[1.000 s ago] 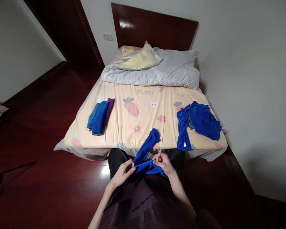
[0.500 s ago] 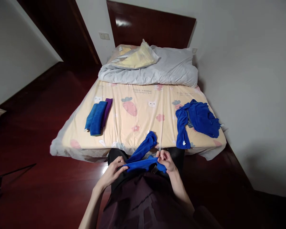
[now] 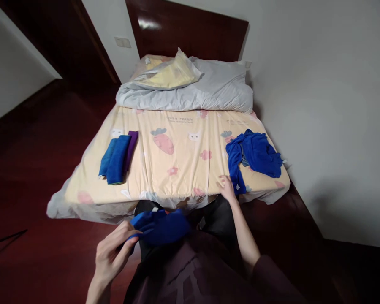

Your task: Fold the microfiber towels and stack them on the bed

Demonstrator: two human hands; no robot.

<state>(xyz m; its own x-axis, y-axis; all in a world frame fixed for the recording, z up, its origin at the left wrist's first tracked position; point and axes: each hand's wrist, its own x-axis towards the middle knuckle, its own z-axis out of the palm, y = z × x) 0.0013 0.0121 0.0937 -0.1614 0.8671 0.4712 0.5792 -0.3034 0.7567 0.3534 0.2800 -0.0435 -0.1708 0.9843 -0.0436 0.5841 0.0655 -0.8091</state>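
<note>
My left hand (image 3: 115, 249) is closed on one end of a blue towel (image 3: 167, 226), pinched between thumb and fingers. The towel stretches over my lap, slightly blurred, with a small white tag at its upper edge. My right hand (image 3: 227, 188) is off it, over the front edge of the bed, fingers apart and holding nothing. Just right of that hand lies a crumpled pile of blue towels (image 3: 261, 154), one long end hanging toward the bed's front edge.
On the bed (image 3: 183, 169), at the left, rest rolled or folded blue towels (image 3: 118, 160) and a purple one (image 3: 132, 147). A grey-white quilt (image 3: 221, 84) and a yellow pillow (image 3: 174, 75) are by the headboard (image 3: 190, 29). A wall (image 3: 319, 105) runs along the right.
My right hand has let go of the blue towel and moved forward to the bed's edge. The left hand has drawn the towel left and nearer to me. The view has shifted slightly.
</note>
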